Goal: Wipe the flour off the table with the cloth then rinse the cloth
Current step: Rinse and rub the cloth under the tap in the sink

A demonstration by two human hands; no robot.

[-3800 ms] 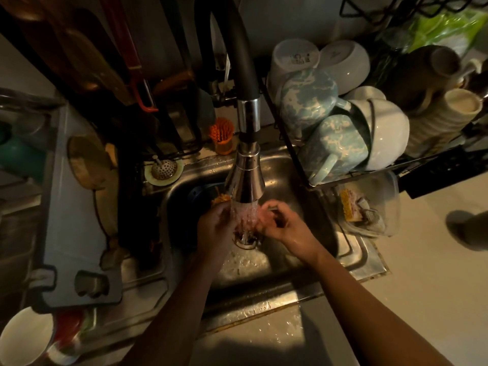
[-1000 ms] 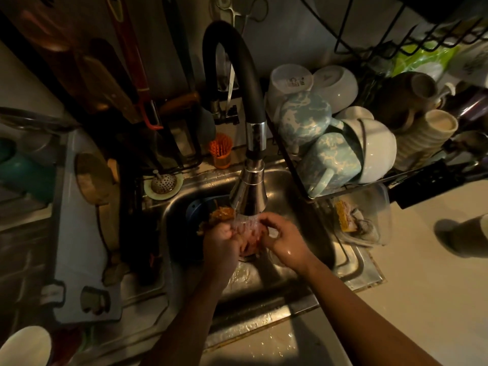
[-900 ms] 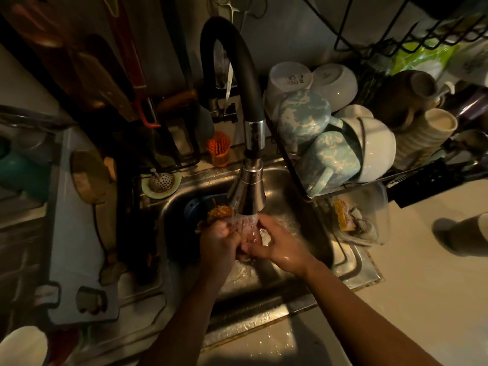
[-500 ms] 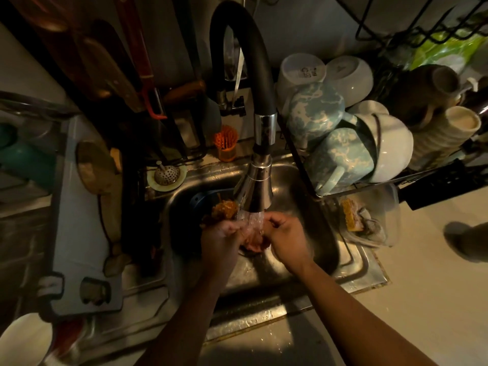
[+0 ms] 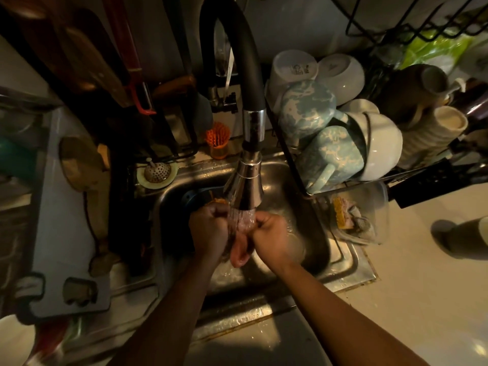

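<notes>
Fingers of the left hand are curled tight round one side of a pinkish wet cloth. The grip of the right hand is closed on the other side in the same way, and nothing else is held.

Half a second earlier the cloth was bunched into a short wad between the knuckles; now a longer fold is let hang below the two fists. Nearly four seconds back the fingers were looser under the water. This is read as rubbing and squeezing within the rinse. The wiping is taken as done and the rinse as well advanced, though not ended, since the water is running.

The long axis of the cloth is judged to run from under the tap toward the person, with the free lobe pointing down and toward the near wall of the basin.

A water stream from the chrome spray nozzle is received on the top of the cloth, between the hands. Everything is held inside the stainless steel sink. Whether flour is left on the pale surface cannot be told.
</notes>
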